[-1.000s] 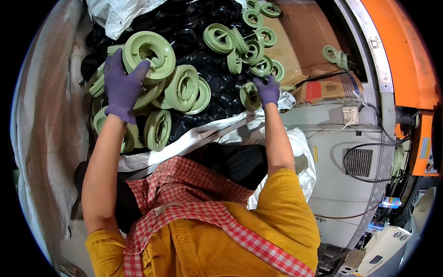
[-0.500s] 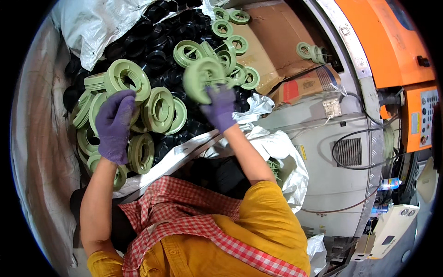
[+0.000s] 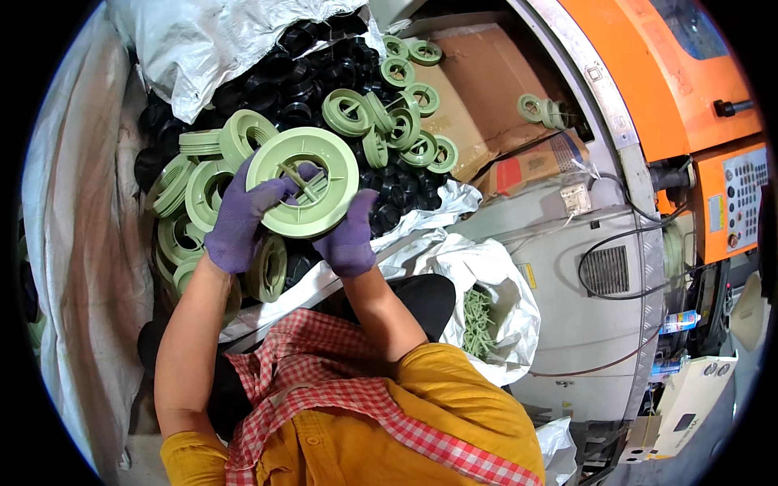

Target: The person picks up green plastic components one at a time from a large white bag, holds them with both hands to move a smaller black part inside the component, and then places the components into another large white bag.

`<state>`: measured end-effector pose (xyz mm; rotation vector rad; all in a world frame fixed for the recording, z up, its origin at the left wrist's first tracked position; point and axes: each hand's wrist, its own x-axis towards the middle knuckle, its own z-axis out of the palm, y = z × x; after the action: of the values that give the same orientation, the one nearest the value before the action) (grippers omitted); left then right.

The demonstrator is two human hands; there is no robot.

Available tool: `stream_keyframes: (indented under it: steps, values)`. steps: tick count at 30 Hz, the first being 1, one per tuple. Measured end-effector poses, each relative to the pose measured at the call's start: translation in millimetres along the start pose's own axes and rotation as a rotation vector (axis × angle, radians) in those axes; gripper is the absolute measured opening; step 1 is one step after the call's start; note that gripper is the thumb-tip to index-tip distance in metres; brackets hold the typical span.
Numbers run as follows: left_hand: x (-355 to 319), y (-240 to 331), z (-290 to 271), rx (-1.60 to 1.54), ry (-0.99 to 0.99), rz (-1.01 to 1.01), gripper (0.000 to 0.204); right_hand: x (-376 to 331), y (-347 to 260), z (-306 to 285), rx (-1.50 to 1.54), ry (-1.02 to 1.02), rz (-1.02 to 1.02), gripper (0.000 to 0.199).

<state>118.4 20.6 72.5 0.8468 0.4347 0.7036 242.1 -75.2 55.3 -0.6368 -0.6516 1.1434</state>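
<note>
A light green plastic ring (image 3: 339,209) with a thin cross-shaped sprue in its centre is held up in front of me. Purple work gloves cover both hands. On the ring's left rim my left hand (image 3: 235,223) is closed, and a gloved fingertip shows through the opening beside the sprue. My right hand (image 3: 348,243) grips the lower right rim, its thumb raised at the edge and its other fingers hidden behind the ring. Several similar green rings (image 3: 207,194) are heaped just beyond and beside my left hand.
Black plastic rings (image 3: 296,89) fill the pile behind, partly under white sacking (image 3: 194,44). More green rings with sprues (image 3: 397,121) lie near a cardboard sheet (image 3: 494,73). Green sprue pieces (image 3: 478,324) sit in a white sack (image 3: 519,312) at my right. An orange machine (image 3: 640,89) stands beyond.
My right hand has come back toward me from the far pile with a green ring. My left hand has moved right from the stacked rings and now holds this ring too.
</note>
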Motion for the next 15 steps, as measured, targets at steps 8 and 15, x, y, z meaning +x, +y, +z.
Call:
stream_keyframes:
  steps: [8,15]
  values:
    - [7.3,-7.0,8.3,0.156,0.127,0.174,0.042,-13.9,2.2,3.0,-0.608,0.028,-0.09,0.064]
    - [12.8,-61.2,-24.0,0.145,0.204,0.053,0.038,0.7,19.9,8.4,-1.192,-0.152,-0.525,0.076]
